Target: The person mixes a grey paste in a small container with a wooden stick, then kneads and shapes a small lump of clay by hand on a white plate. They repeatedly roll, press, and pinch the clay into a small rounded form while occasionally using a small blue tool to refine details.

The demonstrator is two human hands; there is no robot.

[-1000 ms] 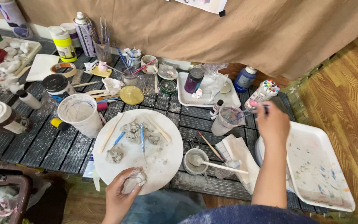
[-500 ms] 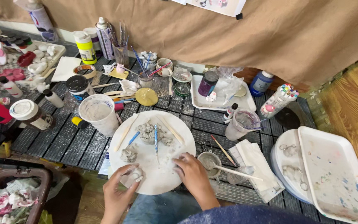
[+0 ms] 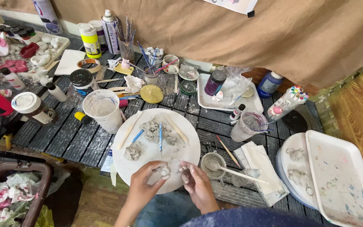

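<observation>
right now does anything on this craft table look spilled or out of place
Nothing is spilled. The round white board is smeared with grey clay, and both the left hand and right hand are coated in it.

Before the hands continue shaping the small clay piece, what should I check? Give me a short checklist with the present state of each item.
1. Small clay piece held in left hand: ok.
2. Right hand close beside it, fingers clay-coated: ok.
3. White round board under both hands: ok.
4. Blue-handled tool lying on board within reach: ok.
5. Small cup with stick upright beside right hand: ok.
6. Clay soft enough: cannot tell.
</observation>
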